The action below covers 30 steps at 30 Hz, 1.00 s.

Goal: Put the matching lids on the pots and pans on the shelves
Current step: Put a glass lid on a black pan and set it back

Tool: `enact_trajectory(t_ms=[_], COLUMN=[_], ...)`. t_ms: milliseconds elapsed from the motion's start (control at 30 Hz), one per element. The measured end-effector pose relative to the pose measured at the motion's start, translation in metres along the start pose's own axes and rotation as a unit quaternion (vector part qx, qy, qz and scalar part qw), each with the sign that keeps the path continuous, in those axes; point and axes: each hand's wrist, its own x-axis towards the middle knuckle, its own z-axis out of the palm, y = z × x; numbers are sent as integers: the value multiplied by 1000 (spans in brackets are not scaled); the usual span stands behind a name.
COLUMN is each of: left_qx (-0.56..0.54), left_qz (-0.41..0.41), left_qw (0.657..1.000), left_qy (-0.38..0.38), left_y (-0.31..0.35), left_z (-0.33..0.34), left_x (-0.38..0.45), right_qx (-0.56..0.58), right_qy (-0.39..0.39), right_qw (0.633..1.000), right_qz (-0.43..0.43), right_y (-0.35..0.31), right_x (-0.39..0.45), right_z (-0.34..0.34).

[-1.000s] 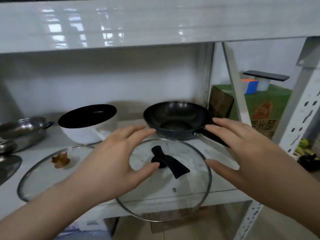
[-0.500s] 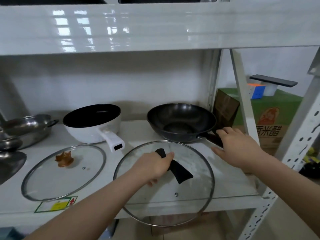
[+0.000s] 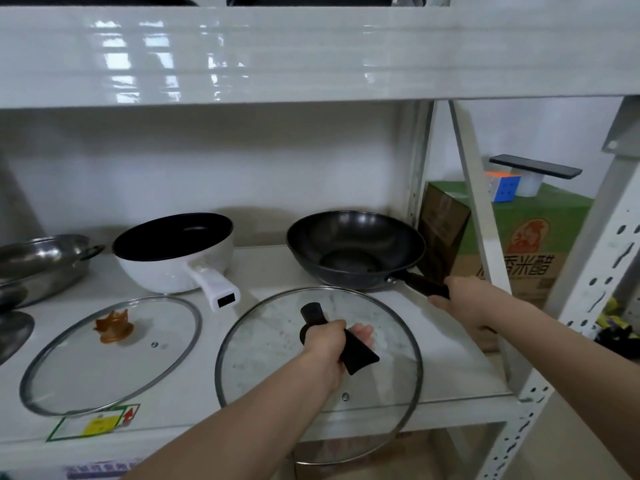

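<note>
**Both handles held tight, lid ready for the wok**

Fingers of the left hand (image 3: 329, 341) are wrapped round the black handle (image 3: 341, 344) of the big glass lid (image 3: 318, 372). The lid is held by its handle, likely because the glass is smooth and slippery and the thin metal rim gives little to grab. It sits at the front of the shelf (image 3: 450, 368), and its near edge sticks out past the shelf edge. Whether it is lifted a little or lies flat cannot be told.

The long dark handle (image 3: 420, 284) of the black wok (image 3: 355, 251) is gripped by the right hand (image 3: 460, 299). The wok is probably held so that it stays put when the lid is set on it. It is round, deep and dull black inside, and it stands just behind the lid.

To the left, a white pot (image 3: 176, 252) with a dark inside and a stubby white handle is seen. In front of it a smaller glass lid (image 3: 110, 355) with a brown knob lies flat on the shelf. It looks like the match for the white pot, and it is not on yet. A shiny steel pan (image 3: 41, 265) is at the far left.
</note>
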Motion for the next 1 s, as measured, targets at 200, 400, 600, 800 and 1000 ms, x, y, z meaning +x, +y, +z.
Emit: enact_trajectory(t_ms=[200, 400, 600, 800, 1000], left_qx=[-15, 15, 132, 225, 245], left_qz=[18, 23, 69, 135, 233], left_qw=[999, 1000, 986, 952, 921], left_qy=[32, 0, -69, -157, -192], left_y=[-6, -13, -15, -2, 30], left_z=[1, -16, -36, -48, -28], left_x=[7, -18, -63, -101, -108], right_qx=[1, -5, 7, 0, 139], right_qy=[-5, 1, -20, -40, -60], right_qw=[1000, 1000, 1000, 999, 988], right_qz=[-3, -3, -7, -9, 18], right_y=[-2, -2, -2, 3, 0], right_x=[3, 0, 1, 1, -2], right_z=[1, 2, -5, -5, -5])
